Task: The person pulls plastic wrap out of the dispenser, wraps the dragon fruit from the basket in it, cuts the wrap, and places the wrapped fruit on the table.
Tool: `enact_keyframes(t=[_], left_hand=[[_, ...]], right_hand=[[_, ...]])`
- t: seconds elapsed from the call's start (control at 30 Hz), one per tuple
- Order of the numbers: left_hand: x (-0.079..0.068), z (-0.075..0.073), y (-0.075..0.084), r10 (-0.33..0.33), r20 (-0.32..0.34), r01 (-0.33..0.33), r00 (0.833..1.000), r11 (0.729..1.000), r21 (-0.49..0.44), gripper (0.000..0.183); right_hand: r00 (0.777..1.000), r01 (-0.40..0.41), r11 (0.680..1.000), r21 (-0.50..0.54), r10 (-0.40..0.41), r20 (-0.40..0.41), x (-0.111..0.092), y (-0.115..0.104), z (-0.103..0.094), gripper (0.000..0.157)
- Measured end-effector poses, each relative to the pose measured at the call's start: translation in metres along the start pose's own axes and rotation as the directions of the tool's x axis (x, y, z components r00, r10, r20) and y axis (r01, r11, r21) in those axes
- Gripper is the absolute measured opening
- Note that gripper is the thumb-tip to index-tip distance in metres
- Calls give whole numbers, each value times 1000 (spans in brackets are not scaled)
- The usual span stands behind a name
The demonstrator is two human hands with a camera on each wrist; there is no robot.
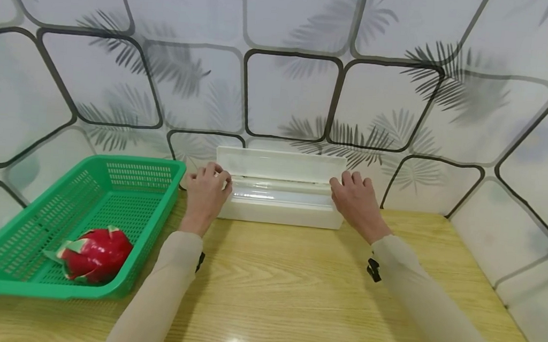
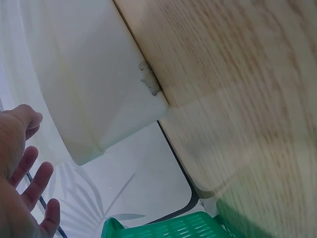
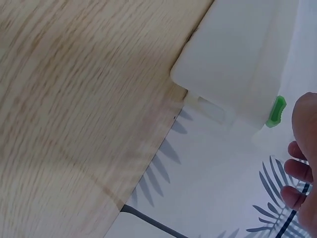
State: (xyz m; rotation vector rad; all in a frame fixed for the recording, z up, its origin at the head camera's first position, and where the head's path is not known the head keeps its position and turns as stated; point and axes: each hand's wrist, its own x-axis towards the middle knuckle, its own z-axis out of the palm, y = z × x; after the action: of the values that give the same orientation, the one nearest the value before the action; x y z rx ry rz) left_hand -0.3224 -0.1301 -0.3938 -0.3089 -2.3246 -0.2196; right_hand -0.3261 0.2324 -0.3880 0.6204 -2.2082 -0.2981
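Observation:
A long white cling film dispenser point(image 1: 280, 214) lies on the table against the wall, its lid point(image 1: 281, 165) raised at the back. Shiny clear film point(image 1: 277, 195) shows across its opening. My left hand point(image 1: 206, 191) is at the dispenser's left end, thumb and forefinger close together and the other fingers loosely bent in the left wrist view. At the opposite end is my right hand point(image 1: 356, 201), its fingers bent beside the film. I cannot tell whether either hand pinches the film. A small green tab point(image 3: 276, 111) sits on the dispenser's corner near the right thumb.
To the left stands a green plastic basket point(image 1: 156, 226) with a red dragon fruit point(image 1: 100, 254) inside, its rim close to my left forearm. The wood-grain table point(image 1: 284, 284) meets a patterned wall point(image 1: 289, 97) behind the dispenser and another at the right.

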Motion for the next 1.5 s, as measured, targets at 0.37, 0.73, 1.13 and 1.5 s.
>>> enact_keyframes(t=[0.37, 0.73, 1.13, 1.5], left_hand=[[3, -1, 3, -6, -47, 8, 999, 998, 56, 10], [9, -10, 2, -59, -29, 58, 998, 998, -28, 10], [10, -17, 4, -71, -28, 70, 997, 997, -33, 8], [13, -22, 3, -43, -48, 44, 998, 999, 20, 9]], right_hand=[[997, -67, 997, 34, 66, 51, 2, -1, -7, 19], [997, -78, 995, 64, 77, 15, 6, 4, -12, 17], [995, -68, 994, 90, 74, -66, 4, 8, -15, 13], [994, -83, 989, 119, 92, -67, 9, 11, -17, 12]])
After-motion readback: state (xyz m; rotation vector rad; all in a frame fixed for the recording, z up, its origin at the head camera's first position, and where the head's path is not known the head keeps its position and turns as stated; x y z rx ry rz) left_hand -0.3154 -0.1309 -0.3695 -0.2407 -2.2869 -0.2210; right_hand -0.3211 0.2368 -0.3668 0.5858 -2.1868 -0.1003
